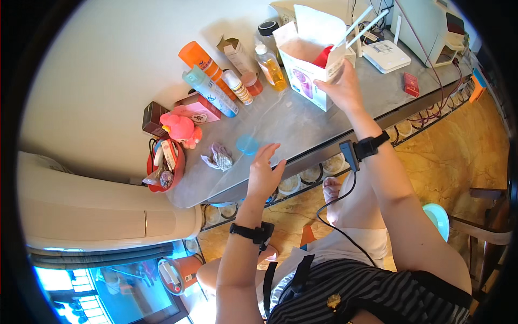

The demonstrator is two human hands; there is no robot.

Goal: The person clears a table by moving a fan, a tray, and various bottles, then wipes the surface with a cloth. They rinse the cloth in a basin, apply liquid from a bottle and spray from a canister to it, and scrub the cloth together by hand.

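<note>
My right hand [344,90] grips the right side of an open white cardboard box [318,96], its thumb on the front face near a purple picture. The box stands on the grey table with its flaps up, and something red [324,56] shows inside. Fingers apart, my left hand [264,171] hovers over the table's front edge and holds nothing. Just beyond its fingertips lies a translucent blue round piece [247,144], perhaps a lid. A crumpled plastic bag [218,157] sits to the left of that.
Along the wall stand an orange spray can [200,60], a light-blue can [208,86], a bottle of yellow liquid [271,69] and a pink plush toy [181,128]. A red basket [178,171] holds small items. A white router [386,55] and a red pack [411,85] are at the right.
</note>
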